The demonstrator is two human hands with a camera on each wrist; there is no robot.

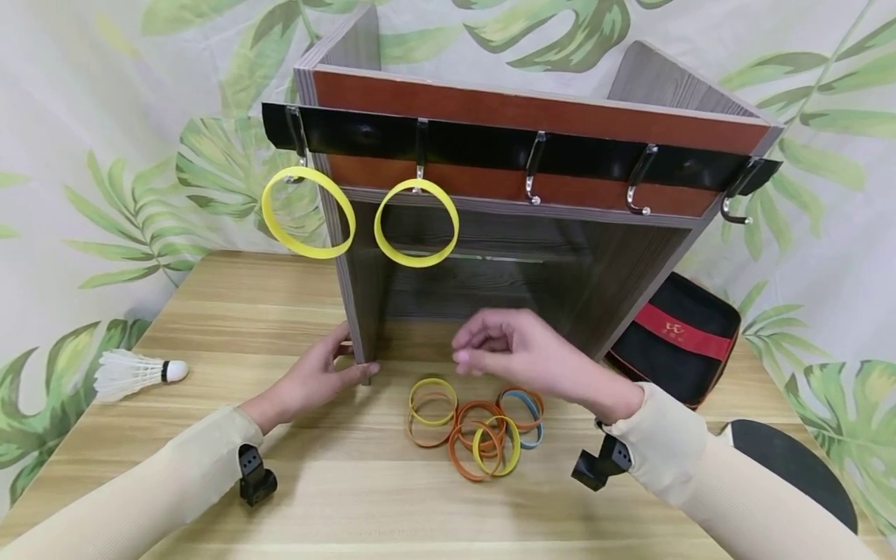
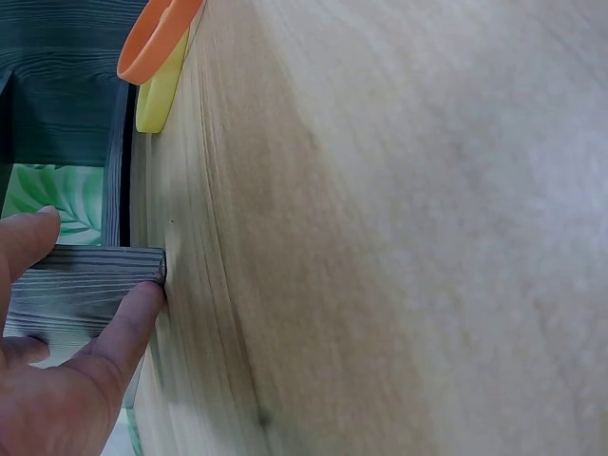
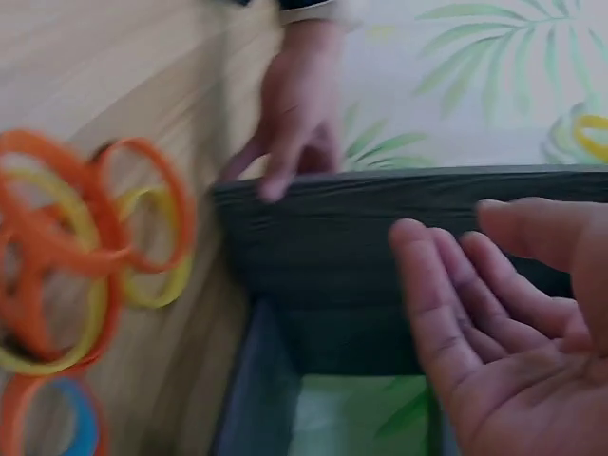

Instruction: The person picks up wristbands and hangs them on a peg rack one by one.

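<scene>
My left hand (image 1: 325, 376) grips the lower front edge of a grey wood-grain shelf's (image 1: 350, 311) left side panel, with thumb and fingers on different sides of it. My right hand (image 1: 514, 350) hovers in front of the shelf's opening, fingers loosely bent; in the right wrist view nothing lies between them. Below it, several orange, yellow and blue wristbands (image 1: 478, 476) overlap on the table. One yellow wristband (image 1: 269, 214) hangs from the leftmost hook, and another yellow wristband (image 1: 379, 233) from the hook beside it. The three hooks to the right (image 1: 533, 171) carry nothing.
A black hook rail (image 1: 476, 144) runs across the shelf's front. On the wooden table (image 1: 336, 498), a shuttlecock (image 1: 136, 372) lies at left. A black pouch with a red band (image 1: 682, 330) stands right of the shelf, near a dark rounded object (image 1: 791, 470). Leaf-print cloth hangs behind.
</scene>
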